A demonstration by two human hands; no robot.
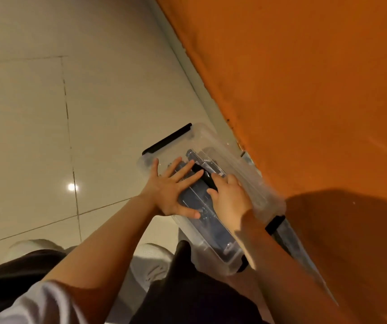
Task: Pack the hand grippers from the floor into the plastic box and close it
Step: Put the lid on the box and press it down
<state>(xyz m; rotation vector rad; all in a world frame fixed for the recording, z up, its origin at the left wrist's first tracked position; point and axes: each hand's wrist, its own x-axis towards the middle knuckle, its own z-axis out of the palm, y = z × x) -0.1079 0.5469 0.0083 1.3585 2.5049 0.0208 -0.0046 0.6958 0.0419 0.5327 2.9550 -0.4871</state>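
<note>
Low in the centre of the frame, a clear plastic box (213,195) lies on the pale tiled floor (29,118), its long side running from upper left to lower right, close against an orange wall (293,90) that fills the right half of the frame. A transparent lid (197,139) sits over the box, with a black latch (168,139) along its upper-left end and another black latch (274,224) at the right side, partly hidden by the forearm. Through the clear plastic, dark hand grippers (199,197) show inside the box; how many there are cannot be told.

The left hand (173,188) rests flat on the lid with its fingers straight and spread, the thumb pointing toward the lower right. The right hand (229,197) lies just beside it on the lid, knuckles up and fingers bent downward; a black shape sits right at its fingertips, but whether the hand grips it or only presses on the lid cannot be told. The two hands are close together, not touching.

At the bottom of the frame, both bare forearms reach up from a white sleeve (38,305) at lower left. Dark trousers (187,288) and white shoes (150,263) show below the box. A small bright reflection (72,187) glints on the floor left of the hands.
</note>
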